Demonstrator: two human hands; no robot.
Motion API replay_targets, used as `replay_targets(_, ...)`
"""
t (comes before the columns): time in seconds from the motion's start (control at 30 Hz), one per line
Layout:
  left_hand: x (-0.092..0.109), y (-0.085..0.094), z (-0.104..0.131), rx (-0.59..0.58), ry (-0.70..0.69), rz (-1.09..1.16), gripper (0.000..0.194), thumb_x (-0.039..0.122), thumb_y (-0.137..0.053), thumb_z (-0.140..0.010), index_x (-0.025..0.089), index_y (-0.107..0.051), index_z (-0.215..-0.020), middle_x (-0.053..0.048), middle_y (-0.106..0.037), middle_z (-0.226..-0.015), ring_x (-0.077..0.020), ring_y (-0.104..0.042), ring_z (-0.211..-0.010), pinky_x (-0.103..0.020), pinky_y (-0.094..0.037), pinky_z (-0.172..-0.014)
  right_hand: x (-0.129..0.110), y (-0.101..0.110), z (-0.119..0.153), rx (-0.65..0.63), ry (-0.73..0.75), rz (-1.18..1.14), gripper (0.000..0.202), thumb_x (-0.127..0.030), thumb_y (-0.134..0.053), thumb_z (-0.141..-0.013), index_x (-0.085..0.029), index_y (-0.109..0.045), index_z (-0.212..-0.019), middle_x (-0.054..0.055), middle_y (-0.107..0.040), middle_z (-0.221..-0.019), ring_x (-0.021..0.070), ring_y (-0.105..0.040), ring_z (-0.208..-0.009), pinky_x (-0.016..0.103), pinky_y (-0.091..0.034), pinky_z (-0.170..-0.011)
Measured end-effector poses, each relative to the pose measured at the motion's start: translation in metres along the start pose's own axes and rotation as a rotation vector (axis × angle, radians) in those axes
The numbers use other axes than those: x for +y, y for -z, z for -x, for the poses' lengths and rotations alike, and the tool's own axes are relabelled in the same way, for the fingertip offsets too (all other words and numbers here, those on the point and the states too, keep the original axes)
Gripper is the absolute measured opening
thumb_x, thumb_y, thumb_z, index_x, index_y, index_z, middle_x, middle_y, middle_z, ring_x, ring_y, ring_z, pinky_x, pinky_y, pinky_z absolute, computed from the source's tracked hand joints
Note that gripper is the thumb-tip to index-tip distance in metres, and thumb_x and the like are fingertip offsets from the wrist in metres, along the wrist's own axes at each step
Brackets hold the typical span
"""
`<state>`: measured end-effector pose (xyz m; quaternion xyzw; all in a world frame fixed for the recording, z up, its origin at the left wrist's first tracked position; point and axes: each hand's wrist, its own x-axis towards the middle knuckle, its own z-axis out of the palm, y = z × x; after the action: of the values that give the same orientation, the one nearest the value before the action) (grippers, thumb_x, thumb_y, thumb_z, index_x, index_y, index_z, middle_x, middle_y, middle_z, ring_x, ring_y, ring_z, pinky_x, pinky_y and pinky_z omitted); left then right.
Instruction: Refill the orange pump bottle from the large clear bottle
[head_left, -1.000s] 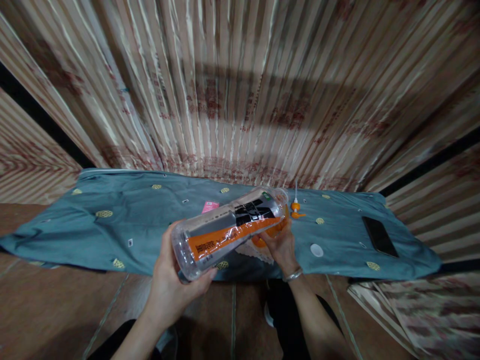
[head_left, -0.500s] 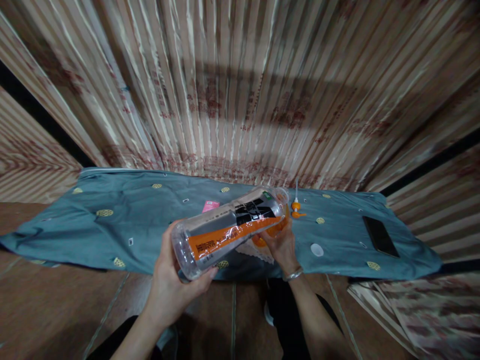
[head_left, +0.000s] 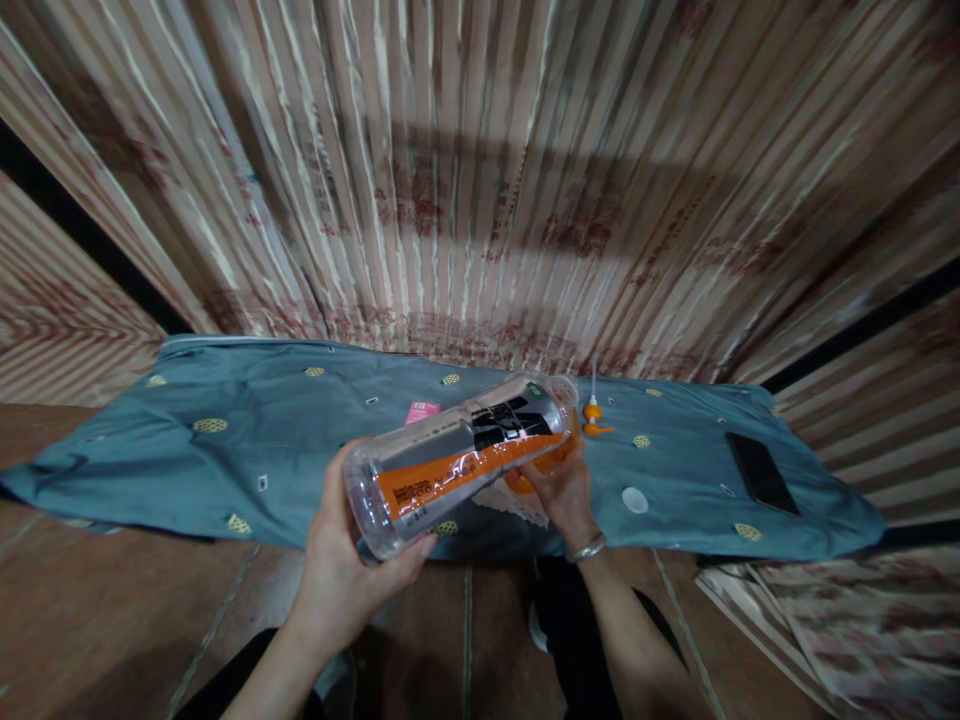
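A big clear plastic bottle (head_left: pixel 450 450) with an orange, black and silver label lies tilted across the middle, neck to the upper right. My left hand (head_left: pixel 349 550) is wrapped around its base end. At the neck end, my right hand (head_left: pixel 562 490) closes on an orange bottle (head_left: pixel 555 455), mostly hidden behind the clear bottle and my fingers. The two bottle mouths are close together; whether they touch, I cannot tell. An orange pump head (head_left: pixel 593 415) with a pale tube lies on the cloth just beyond my right hand.
A blue-green patterned cloth (head_left: pixel 285 440) covers the low table. On it are a black phone (head_left: pixel 761 472) at the right, a white round cap (head_left: pixel 634 500), a pink packet (head_left: pixel 421 411) and a lacy white piece (head_left: pixel 487 502). A pleated curtain (head_left: pixel 480 200) hangs behind.
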<state>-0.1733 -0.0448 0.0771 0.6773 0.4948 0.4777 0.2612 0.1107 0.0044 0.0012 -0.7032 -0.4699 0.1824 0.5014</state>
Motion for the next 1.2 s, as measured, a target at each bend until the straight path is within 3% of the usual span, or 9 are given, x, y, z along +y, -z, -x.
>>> replay_targets(0.43,0.005,-0.002,-0.002,0.051,0.054,0.032,0.087,0.042,-0.088,-0.073,0.018,-0.046,-0.145,-0.017,-0.071,-0.134,-0.0350,-0.075,-0.122,-0.048,-0.063,-0.103,-0.004,0.002,0.004,-0.021,-0.005,0.021,0.068,-0.062,-0.079,-0.069,-0.022,-0.050,-0.116,0.014,-0.078,-0.109,0.0344,-0.078,-0.099,0.045,-0.062,-0.084)
replay_targets(0.63,0.014,-0.009,-0.005,0.139,0.098,0.076,0.085,0.047,-0.086,-0.067,0.016,-0.051,-0.138,-0.017,-0.073,-0.126,-0.0365,-0.077,-0.116,-0.050,-0.064,-0.099,0.001,0.001,0.003,-0.012,0.039,0.021,0.065,-0.063,-0.078,-0.072,-0.025,-0.051,-0.117,0.011,-0.078,-0.109,0.0327,-0.078,-0.099,0.046,-0.063,-0.085)
replay_targets(0.83,0.016,-0.009,-0.006,0.151,0.091,0.084,0.083,0.045,-0.087,-0.065,0.019,-0.053,-0.136,-0.014,-0.075,-0.122,-0.0361,-0.078,-0.110,-0.048,-0.066,-0.096,0.009,-0.003,0.000,0.030,0.055,0.020,0.070,-0.072,-0.079,-0.067,-0.027,-0.054,-0.113,0.007,-0.075,-0.096,0.0333,-0.076,-0.087,0.047,-0.063,-0.073)
replay_targets(0.97,0.016,-0.009,-0.004,0.137,0.099,0.075,0.084,0.046,-0.087,-0.066,0.019,-0.052,-0.138,-0.014,-0.074,-0.124,-0.0360,-0.078,-0.113,-0.049,-0.065,-0.098,0.012,-0.004,0.001,0.042,0.085,0.025,0.065,-0.068,-0.079,-0.072,-0.028,-0.056,-0.117,0.005,-0.075,-0.099,0.0319,-0.077,-0.090,0.046,-0.064,-0.076)
replay_targets(1.2,0.012,-0.006,-0.004,0.122,0.074,0.051,0.085,0.047,-0.086,-0.069,0.018,-0.049,-0.140,-0.015,-0.073,-0.126,-0.0348,-0.078,-0.114,-0.048,-0.065,-0.098,0.006,0.000,0.001,0.022,0.071,0.010,0.068,-0.060,-0.081,-0.067,-0.023,-0.053,-0.117,0.011,-0.078,-0.106,0.0336,-0.077,-0.096,0.046,-0.063,-0.082)
